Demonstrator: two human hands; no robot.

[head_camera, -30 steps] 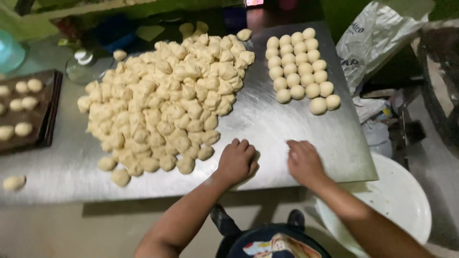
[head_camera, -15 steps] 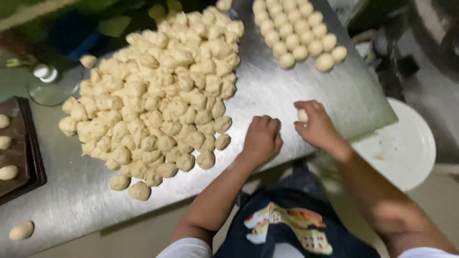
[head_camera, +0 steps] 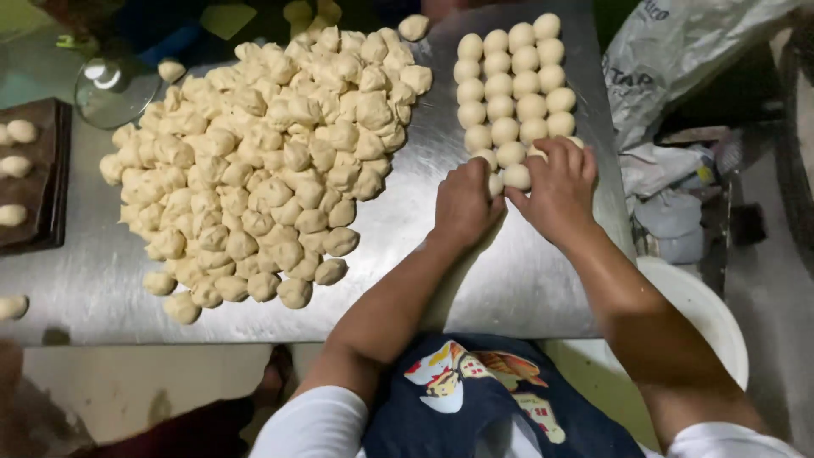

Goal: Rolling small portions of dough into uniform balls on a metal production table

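Observation:
Both my hands are at the near end of the rows of smooth round dough balls (head_camera: pixel 509 85) on the steel table (head_camera: pixel 509 271). My left hand (head_camera: pixel 465 205) is curled, with its fingertips on a small dough ball (head_camera: pixel 495 183) at the near left of the rows. Beside it, my right hand (head_camera: pixel 555 188) lies over the last balls, its fingers cupped over one; another ball (head_camera: pixel 515 176) shows at its thumb. A large heap of rough-cut dough pieces (head_camera: pixel 263 161) covers the table to the left of my hands.
A dark tray (head_camera: pixel 47 182) with a few dough balls lies at the left edge, with a glass lid (head_camera: pixel 106 85) behind it. A stray dough piece (head_camera: pixel 12 305) sits near the front left. A white basin (head_camera: pixel 708 318) and plastic bags (head_camera: pixel 678 59) are to the right of the table.
Both hands moved away from the table's front edge up to the rows of round balls. The right hand carried a rolled ball there. The camera view shifted.

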